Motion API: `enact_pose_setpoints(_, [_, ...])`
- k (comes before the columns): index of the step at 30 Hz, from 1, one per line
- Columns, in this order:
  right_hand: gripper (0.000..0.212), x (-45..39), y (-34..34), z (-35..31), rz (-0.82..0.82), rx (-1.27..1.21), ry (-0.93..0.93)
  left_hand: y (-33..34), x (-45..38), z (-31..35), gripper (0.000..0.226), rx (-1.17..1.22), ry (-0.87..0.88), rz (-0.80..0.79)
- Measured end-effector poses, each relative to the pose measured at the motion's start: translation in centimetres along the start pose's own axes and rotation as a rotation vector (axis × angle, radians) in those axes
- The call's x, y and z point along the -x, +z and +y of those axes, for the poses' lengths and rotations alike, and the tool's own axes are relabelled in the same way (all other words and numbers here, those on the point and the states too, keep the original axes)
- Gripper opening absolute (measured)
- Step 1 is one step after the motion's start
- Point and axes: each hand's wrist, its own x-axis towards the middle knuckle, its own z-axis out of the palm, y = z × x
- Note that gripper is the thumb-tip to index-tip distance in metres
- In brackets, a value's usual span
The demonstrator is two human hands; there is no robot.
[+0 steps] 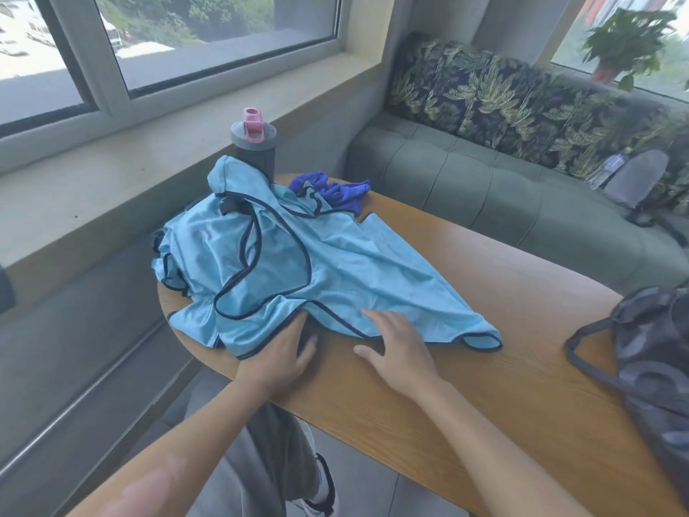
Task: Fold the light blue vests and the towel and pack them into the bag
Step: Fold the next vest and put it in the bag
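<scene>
A person works at a wooden counter (466, 367) by a window, both hands on a heap of light blue vests (298, 263) trimmed in dark piping. The left hand (277, 352) lies at the near edge of the heap, fingers tucked under a dark-bound hem, though whether they pinch it cannot be told. The right hand (397, 345) lies flat, fingers spread, with its fingertips on the fabric just beside the left.

Beyond the hands, past the far side of the heap, a crumpled dark blue towel (335, 194) lies on the counter beside a grey bottle with a pink cap (254, 143), against which the vests lean. Well off to the right of the right hand, a dark patterned drawstring bag (648, 348) sits at the counter's end, its cord trailing toward the person.

The work appears to be at its opening step: nothing looks folded, nothing packed. The next move likely calls for separating the top vest from the tangle and spreading it flat on the bare wood in front of the hands, keeping clear of the bottle.
</scene>
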Motion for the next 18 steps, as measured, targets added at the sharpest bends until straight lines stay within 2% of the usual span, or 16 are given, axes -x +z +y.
enact_pose_setpoints(3, [0.021, -1.0, 0.5, 0.5, 0.094, 0.045, 0.031, 0.0, 0.2, 0.0, 0.034, 0.079, 0.009, -0.075])
enact_pose_setpoints(7, [0.014, -1.7, -2.8, 4.2, 0.151, 0.06, 0.241, 0.3, 0.2, -0.2, 0.041, 0.012, 0.014, -0.072])
enact_pose_setpoints(10, [0.012, -2.1, -5.9, 9.1, 0.202, 0.161, 0.426, 0.4, 0.1, -0.3, 0.026, 0.001, 0.114, -0.018])
enact_pose_setpoints(12, [0.021, -2.0, -7.3, 11.6, 0.198, 0.193, 0.531, 0.5, 0.1, -0.5, 0.023, 0.008, 0.144, -0.005])
enact_pose_setpoints(14, [0.04, -1.8, -7.8, 12.4, 0.121, 0.298, 0.588, 0.6, 0.0, -0.6, 0.022, 0.011, 0.143, 0.008])
enact_pose_setpoints(16, [0.055, -1.6, -7.4, 11.0, 0.09, 0.385, 0.558, 0.7, 0.0, -0.6, 0.02, 0.004, 0.144, 0.011])
enact_pose_setpoints(18, [0.06, -1.4, -6.3, 7.9, 0.157, 0.341, 0.452, 0.8, -0.1, -0.7, 0.019, -0.01, 0.151, 0.012])
